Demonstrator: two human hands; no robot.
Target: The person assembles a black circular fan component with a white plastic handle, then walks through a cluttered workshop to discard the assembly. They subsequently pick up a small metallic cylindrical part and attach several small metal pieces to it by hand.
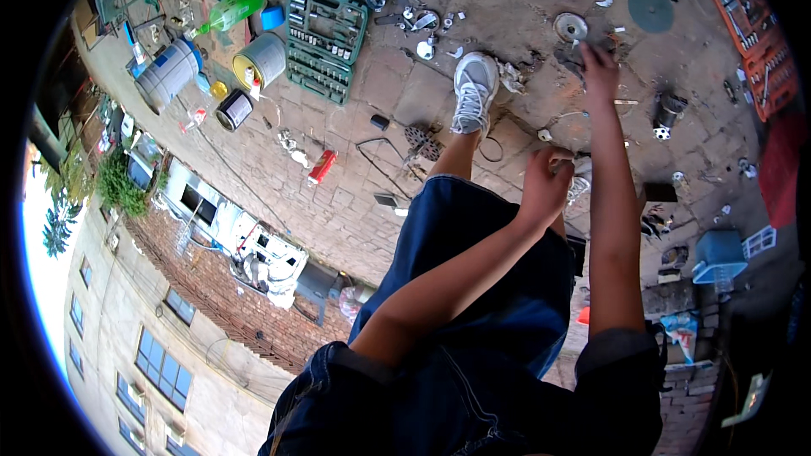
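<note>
My right hand (599,74) reaches far out over the ground, its fingers stretched and slightly apart. Beneath the fingertips lies a dark, flat piece (569,59) of unclear kind, and I cannot tell whether they touch it. Just beyond is a round grey metal disc (570,28) with a hole in its middle. My left hand (547,183) is held above my right knee with its fingers curled closed. What it holds, if anything, is too small or hidden to make out. My left shoe (476,89) stands on the paving, beside a crumpled pale scrap (511,78).
A green socket-set case (365,42) lies opened, left of my shoe. Cans (263,57) and a green bottle (239,8) stand farther left. An orange tool case (764,76) is at far right, above a blue bin (720,255). A dark green disc (650,8) and loose parts lie on the ground.
</note>
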